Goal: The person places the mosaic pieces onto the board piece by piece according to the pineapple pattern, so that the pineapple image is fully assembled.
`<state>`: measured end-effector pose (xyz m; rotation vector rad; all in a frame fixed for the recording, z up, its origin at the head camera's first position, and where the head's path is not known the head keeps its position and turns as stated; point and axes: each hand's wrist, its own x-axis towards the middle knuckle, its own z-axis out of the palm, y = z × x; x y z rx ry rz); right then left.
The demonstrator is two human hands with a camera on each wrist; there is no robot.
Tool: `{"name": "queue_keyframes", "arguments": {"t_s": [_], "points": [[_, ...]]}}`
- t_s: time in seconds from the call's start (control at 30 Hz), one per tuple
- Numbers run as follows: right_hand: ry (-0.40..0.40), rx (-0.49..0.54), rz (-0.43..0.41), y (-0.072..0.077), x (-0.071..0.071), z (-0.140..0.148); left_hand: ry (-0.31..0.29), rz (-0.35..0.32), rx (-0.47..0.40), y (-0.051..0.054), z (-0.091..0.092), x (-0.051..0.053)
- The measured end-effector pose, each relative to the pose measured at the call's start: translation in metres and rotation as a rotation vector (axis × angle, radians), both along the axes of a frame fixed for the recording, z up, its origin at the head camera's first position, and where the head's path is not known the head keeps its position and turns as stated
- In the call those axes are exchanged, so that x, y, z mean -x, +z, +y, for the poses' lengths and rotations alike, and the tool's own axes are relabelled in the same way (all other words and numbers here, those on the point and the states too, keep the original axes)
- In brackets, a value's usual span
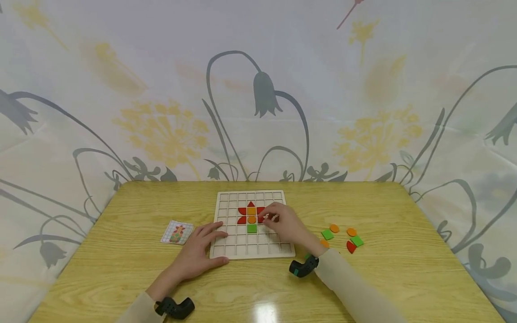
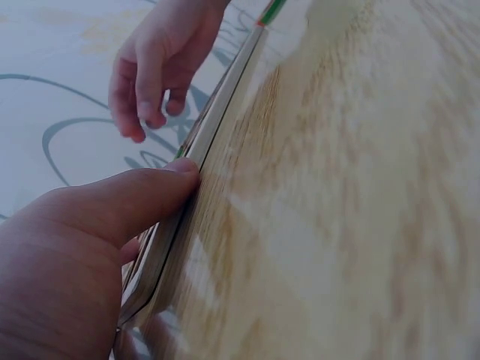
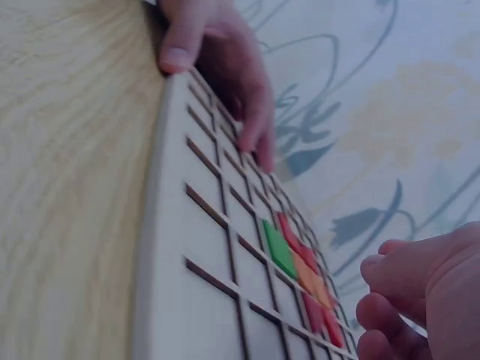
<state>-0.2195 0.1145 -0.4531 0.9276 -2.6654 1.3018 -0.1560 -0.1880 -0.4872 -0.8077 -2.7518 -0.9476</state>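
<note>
A pale gridded board (image 1: 226,251) bears red pieces around an orange square (image 1: 251,211) and an orange disc (image 1: 252,219), with a green square (image 1: 252,229) below. My left hand (image 1: 194,255) rests at the board's left side, fingers spread over it; its thumb touches the near edge (image 2: 225,97). My right hand (image 1: 286,224) is just over the red pieces on the right, partly covering them. The right wrist view shows its fingers (image 3: 405,277) loosely bent beside the board (image 3: 154,285); no piece is visible between them.
A picture card (image 1: 177,232) with a small coloured figure lies left of the board. Loose pieces lie on the table right of my right wrist: orange discs (image 1: 334,228), green squares (image 1: 327,234) and a red piece (image 1: 351,246). A patterned cloth (image 1: 258,134) hangs behind the table.
</note>
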Motion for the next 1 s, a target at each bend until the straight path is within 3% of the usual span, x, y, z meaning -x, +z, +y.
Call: {"name": "queue_keyframes", "arguments": {"t_s": [0.17, 0.63, 0.8, 1.0], "points": [[-0.038, -0.021, -0.007, 0.007, 0.002, 0.03, 0.002, -0.003, 0.001, 0.0, 0.0, 0.0], [-0.235, -0.125, -0.043, -0.002, -0.008, 0.154, 0.009, -0.022, 0.013, 0.002, 0.001, 0.001], [-0.214, -0.167, -0.05, -0.005, -0.011, 0.177, 0.013, -0.02, 0.015, 0.002, 0.0, 0.0], [-0.13, -0.163, -0.11, -0.008, -0.01, 0.187, 0.015, -0.024, 0.017, 0.0, -0.001, 0.0]]}}
